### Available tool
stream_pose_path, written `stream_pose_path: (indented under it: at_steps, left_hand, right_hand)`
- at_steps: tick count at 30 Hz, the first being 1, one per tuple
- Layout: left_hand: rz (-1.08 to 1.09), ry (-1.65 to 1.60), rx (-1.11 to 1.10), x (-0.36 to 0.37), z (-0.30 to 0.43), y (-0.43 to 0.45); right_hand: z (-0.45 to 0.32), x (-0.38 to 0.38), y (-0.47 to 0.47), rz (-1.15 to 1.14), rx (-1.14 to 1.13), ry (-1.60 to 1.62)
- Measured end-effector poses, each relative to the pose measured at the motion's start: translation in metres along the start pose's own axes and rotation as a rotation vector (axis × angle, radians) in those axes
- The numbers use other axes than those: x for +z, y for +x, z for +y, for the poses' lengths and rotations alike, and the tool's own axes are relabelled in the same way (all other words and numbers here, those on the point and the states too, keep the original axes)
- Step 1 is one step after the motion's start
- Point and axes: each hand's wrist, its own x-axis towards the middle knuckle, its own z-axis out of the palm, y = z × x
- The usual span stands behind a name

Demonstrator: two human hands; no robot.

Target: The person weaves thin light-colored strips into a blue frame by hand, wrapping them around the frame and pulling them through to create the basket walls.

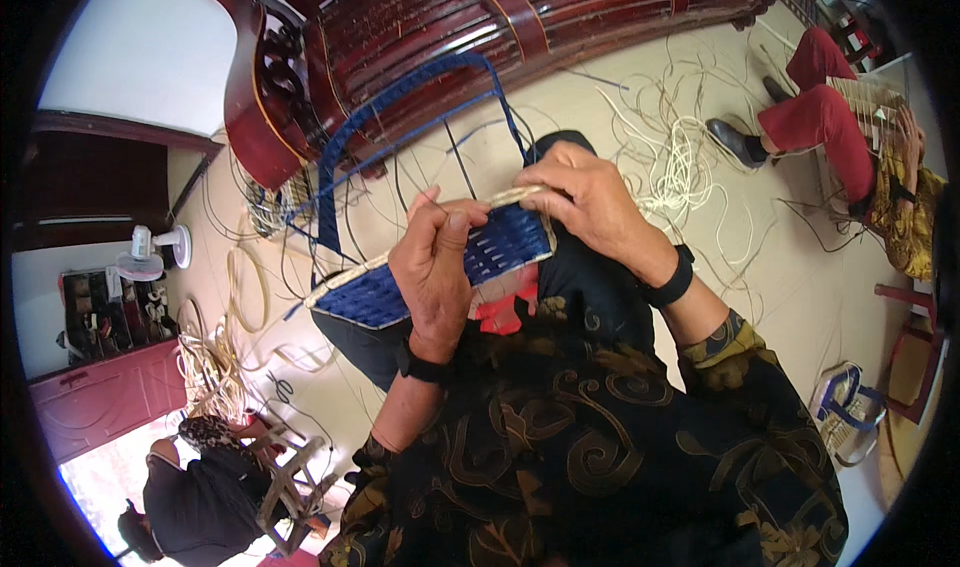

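A woven blue basket or bag (510, 248) rests across my lap, its near wall facing me. Along its upper edge runs a cream braided rim (345, 278). My left hand (431, 271) pinches this rim near the middle, thumb and forefinger together. Farther right, my right hand (589, 199) grips the same rim between thumb and fingers. Beyond the hands a blue wrapped handle (405, 91) arches upward. Thin dark strands (461, 158) stretch between handle and rim. My fingers hide part of the rim, and the inside of the piece is mostly out of sight.
A dark red slatted wooden bench (420, 34) stands ahead. Loose cream strands (682, 169) lie on the floor at right, with another heap (214, 364) at left. A seated person in red trousers (817, 117) works at right; another person (210, 499) is at lower left.
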Motion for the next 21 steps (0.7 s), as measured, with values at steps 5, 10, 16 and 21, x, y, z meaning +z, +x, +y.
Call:
stream_pose_path:
  at_steps: [5, 10, 16, 21]
  left_hand:
    - [0.271, -0.225, -0.207, 0.006, 0.019, -0.002]
    - [-0.028, 0.382, 0.295, -0.007, 0.011, -0.021]
    - [-0.220, 0.394, 0.620, 0.008, 0.008, 0.008]
    - [-0.213, 0.713, 0.462, -0.006, 0.005, 0.031]
  right_hand:
    - [-0.001, -0.015, 0.014, -0.067, -0.079, -0.029]
    - [0.008, -0.022, 0.021, -0.153, 0.031, 0.159]
    - [0.013, -0.022, 0.027, -0.182, 0.115, 0.332]
    - [0.017, -0.009, 0.022, -0.075, 0.036, 0.384]
